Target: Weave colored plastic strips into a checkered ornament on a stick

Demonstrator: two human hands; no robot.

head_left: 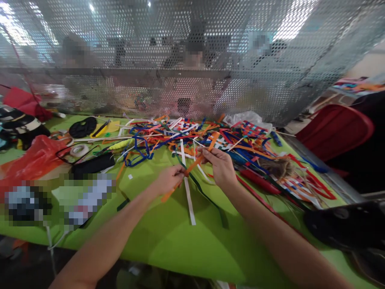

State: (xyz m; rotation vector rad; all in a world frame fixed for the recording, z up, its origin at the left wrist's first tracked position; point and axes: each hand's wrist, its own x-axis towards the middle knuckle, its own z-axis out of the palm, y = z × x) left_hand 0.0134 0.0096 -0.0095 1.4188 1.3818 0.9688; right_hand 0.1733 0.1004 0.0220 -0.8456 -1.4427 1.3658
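An orange strip (195,162) runs slantwise between my two hands above the green table. My left hand (171,179) is closed on its lower part, and a short end sticks out below the fingers. Higher up, my right hand (219,163) pinches the same strip between thumb and fingers, its top end rising past them. Just under the strip hang or lie a white strip (189,200) and a dark green strip (207,196). Behind my hands is a tangled heap of coloured strips (162,134) in blue, orange, red and white.
A perforated metal screen (135,88) stands along the back, with people behind it. At left lie a red plastic bag (36,156), a tape roll (79,150), a yellow cutter (100,129) and a dark case (93,165). A red chair (333,128) stands at right.
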